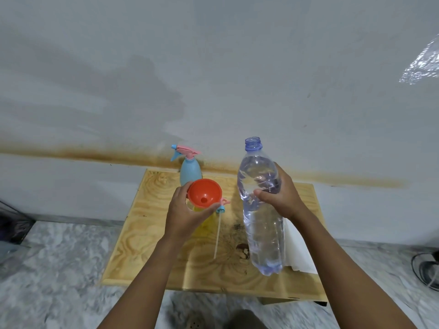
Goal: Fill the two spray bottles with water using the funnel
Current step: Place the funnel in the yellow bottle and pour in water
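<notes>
1. Pale plywood bench (152, 245) is set against a white wall.
2. Clear plastic water bottle (262, 224), uncapped and mostly full, is held upright above the bench, gripped by the right hand (281, 198).
3. Blue spray bottle (190, 172) with pink trigger stands at the back edge.
4. Yellow spray bottle (204, 224), largely hidden, is steadied by the left hand (187, 210), fingers closed around its neck.
5. Orange plastic funnel (204, 192) is seated in it.
6. A detached sprayer head (222, 206) with white dip tube lies just beside.

Soft, even, fairly dim light fills the scene, casting a broad faint shadow on the wall (147, 91) behind the table (166, 269). Glare flashes off crinkled plastic sheeting (421, 65) at the right edge. The wide lens bends the edges, and the floor (59, 269) looks smeared and soft
</notes>
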Demonstrator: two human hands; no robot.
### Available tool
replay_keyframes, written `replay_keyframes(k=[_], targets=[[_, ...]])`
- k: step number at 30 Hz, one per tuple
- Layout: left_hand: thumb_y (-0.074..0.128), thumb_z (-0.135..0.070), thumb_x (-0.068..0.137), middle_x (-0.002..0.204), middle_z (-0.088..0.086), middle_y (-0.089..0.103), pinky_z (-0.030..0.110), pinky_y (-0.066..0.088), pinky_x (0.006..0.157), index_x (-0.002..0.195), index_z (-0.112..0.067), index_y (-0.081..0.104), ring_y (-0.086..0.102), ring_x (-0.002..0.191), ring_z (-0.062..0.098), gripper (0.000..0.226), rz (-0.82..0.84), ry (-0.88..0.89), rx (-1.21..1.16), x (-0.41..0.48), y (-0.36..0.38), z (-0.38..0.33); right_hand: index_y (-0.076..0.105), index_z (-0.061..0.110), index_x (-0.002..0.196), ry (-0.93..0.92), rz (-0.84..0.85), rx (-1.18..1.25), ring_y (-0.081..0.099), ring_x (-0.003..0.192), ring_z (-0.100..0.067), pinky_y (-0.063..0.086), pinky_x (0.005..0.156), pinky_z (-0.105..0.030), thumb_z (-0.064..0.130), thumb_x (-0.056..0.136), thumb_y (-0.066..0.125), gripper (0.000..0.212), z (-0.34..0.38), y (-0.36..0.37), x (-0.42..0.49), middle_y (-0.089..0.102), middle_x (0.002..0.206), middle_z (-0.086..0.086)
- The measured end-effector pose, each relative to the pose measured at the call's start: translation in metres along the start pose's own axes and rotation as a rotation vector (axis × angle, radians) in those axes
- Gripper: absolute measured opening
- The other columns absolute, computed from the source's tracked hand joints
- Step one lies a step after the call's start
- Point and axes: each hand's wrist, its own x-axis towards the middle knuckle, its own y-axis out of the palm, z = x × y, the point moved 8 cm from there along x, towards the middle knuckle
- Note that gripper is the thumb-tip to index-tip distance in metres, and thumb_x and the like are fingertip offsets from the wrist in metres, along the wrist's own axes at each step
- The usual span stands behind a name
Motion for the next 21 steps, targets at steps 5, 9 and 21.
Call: replay_keyframes(k=[5,9,21], targets=[[0.089,-0.058,0.062,0.119,-0.01,0.054,0.015,0.042,0.083,0.136,-0.028,0.05,0.053,0.113,0.009,0.089,-0.006,0.004,-0.009,0.001,-0.001,0.0,0.058,0.037,0.118,0.112,0.133,0.038,0.073,0.083,-0.012,0.057,0.063,-0.026,0.038,0.06,0.078,0.062,-0.011,0.019,-0.01,0.07,0.108,-0.001],[0.089,-0.058,0.061,0.119,-0.01,0.055,0.012,0.041,0.082,0.137,-0.027,0.05,0.053,0.112,0.008,0.091,-0.003,0.004,-0.014,0.001,-0.001,0.0,0.056,0.041,0.121,0.192,0.23,-0.029,0.073,0.076,-0.009,0.055,0.065,-0.022,0.047,0.06,0.078,0.065,-0.018,0.031,-0.02,0.076,0.096,0.009],[0.089,-0.049,0.064,0.112,-0.006,0.056,0.009,0.04,0.075,0.132,-0.024,0.054,0.055,0.101,0.009,0.08,-0.021,0.06,0.007,0.001,-0.003,-0.005,0.063,0.036,0.107,0.42,0.372,-0.122,0.074,0.071,-0.022,0.054,0.064,-0.028,0.051,0.06,0.075,0.051,-0.032,0.05,-0.035,0.075,0.077,-0.003]])
